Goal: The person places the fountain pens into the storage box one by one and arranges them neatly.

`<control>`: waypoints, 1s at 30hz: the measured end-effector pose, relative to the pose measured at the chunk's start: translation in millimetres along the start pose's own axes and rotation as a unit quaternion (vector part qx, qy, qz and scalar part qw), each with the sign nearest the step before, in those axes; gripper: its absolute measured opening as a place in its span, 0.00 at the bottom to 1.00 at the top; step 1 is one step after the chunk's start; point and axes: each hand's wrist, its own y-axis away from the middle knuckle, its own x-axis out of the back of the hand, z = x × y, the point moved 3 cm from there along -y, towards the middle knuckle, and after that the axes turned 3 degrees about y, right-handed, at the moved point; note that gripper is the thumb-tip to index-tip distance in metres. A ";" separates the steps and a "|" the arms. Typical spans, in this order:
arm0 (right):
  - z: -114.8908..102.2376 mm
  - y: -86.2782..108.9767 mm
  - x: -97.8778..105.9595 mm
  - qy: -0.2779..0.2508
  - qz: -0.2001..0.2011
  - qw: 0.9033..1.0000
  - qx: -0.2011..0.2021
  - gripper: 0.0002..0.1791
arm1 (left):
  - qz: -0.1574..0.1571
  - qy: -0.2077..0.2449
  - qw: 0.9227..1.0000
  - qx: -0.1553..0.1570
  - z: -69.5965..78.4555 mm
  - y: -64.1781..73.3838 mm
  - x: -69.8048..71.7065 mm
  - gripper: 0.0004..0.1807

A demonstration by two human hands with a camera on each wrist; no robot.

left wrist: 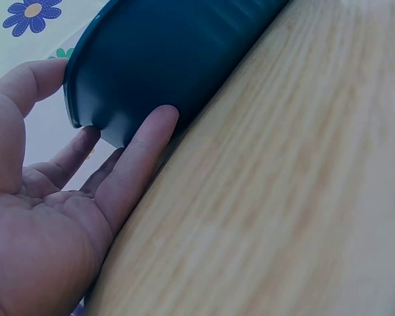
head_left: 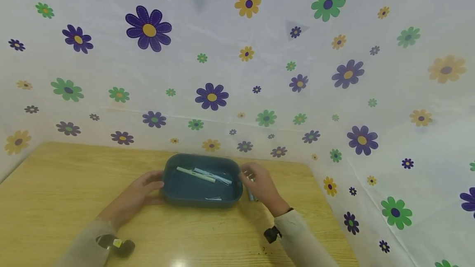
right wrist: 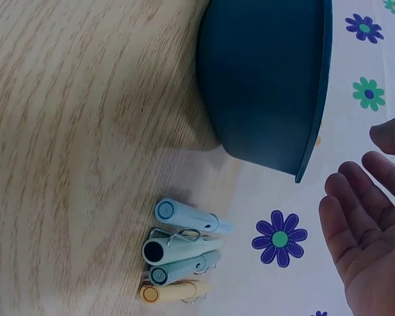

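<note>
A dark blue rectangular bin (head_left: 202, 203) stands on the wooden table. Inside it lie a pale green pen (head_left: 196, 174), a light blue pen (head_left: 213, 175) and a small thin pale item (head_left: 213, 198) whose kind I cannot tell. My left hand (head_left: 142, 190) touches the bin's left end, fingers spread along its outer wall in the left wrist view. Beside the right end is my right hand (head_left: 261, 184), its fingers loosely bent and apart from the bin (right wrist: 270, 79) in the right wrist view. Several pastel pens (right wrist: 184, 250) with metal clips lie side by side near it, partly hidden by that hand in the head view.
The wooden table (head_left: 185, 234) extends in front and to the left of the bin. A white sheet with printed flowers (head_left: 222, 69) hangs behind the table and along its right side. Small dark specks (head_left: 262, 251) dot the table near the right sleeve.
</note>
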 end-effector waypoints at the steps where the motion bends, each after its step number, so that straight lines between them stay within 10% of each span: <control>1: 0.2 -0.3 -1.5 0.002 -0.006 1.000 0.001 0.11 | -0.002 0.000 1.000 0.000 -0.3 -0.2 0.5 0.33; 30: -18.8 -21.7 -48.1 0.073 -0.120 0.990 0.010 0.14 | 0.003 0.013 1.000 0.000 -1.7 -1.5 1.3 0.32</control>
